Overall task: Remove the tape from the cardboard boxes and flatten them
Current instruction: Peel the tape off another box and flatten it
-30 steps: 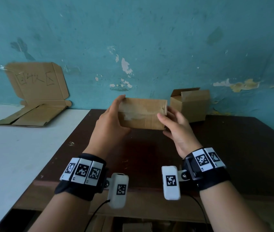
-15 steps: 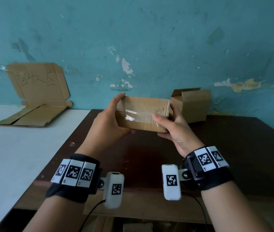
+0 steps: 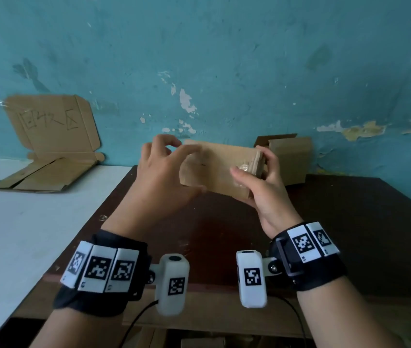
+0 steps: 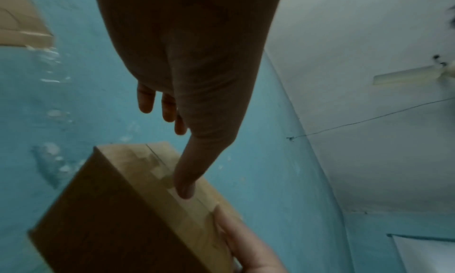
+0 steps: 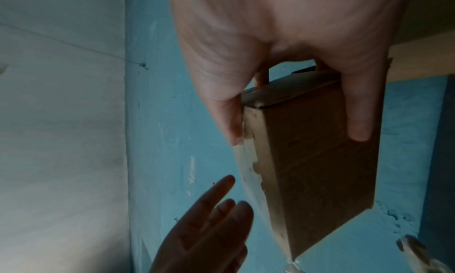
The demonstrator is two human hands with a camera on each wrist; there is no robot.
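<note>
Off to the far left of the left hand, a flattened cardboard sheet (image 3: 51,126) with handwriting leans on the teal wall (image 3: 224,59), with another flattened carton (image 3: 41,175) lying at its foot on a white surface (image 3: 23,234).

The left hand (image 3: 160,177) hangs loose and spread in front of the small taped box (image 3: 218,167), fingers relaxed; in the left wrist view only its thumb tip (image 4: 184,189) touches the box, on the clear tape (image 4: 162,172) along the seam. It grips nothing.

The right hand (image 3: 262,192) clamps the box's right end above the dark wooden table (image 3: 350,222), thumb on the near face, fingers behind, holding it in the air between the two hands. Beyond the right hand, against the wall, an open-topped carton (image 3: 289,159) waits.

The step, as I judge it, is finding a tape edge to lift. It should go best with a nail worked under a loose corner near the box edge, then a low, steady peel along the seam while the right hand braces firmly; a steep pull would likely tear the tape or strip the cardboard's surface.
</note>
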